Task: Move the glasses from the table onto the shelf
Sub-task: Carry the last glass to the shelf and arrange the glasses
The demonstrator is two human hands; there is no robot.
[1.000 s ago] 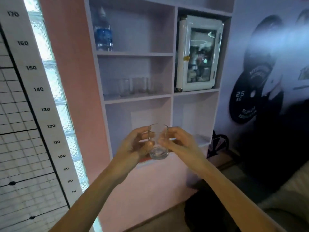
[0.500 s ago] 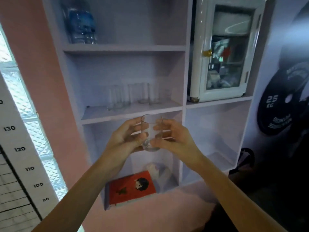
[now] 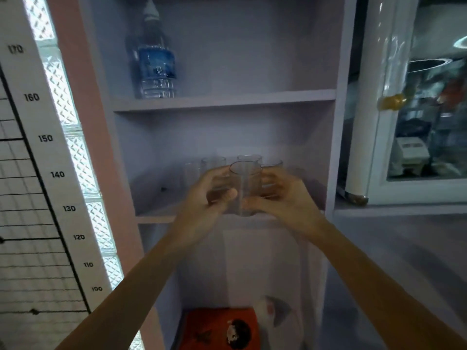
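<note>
Clear glass (image 3: pixel 244 188) in both hands' grip at shelf (image 3: pixel 154 218) holding glasses (image 3: pixel 213 164).

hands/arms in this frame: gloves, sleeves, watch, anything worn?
Nothing worn that shows. The left hand and right hand are bare, with no gloves, and no rings can be made out through the blur. Both forearms are uncovered from wrist to the bottom edge of the frame: no sleeves, watch, bands or markings visible.
</note>
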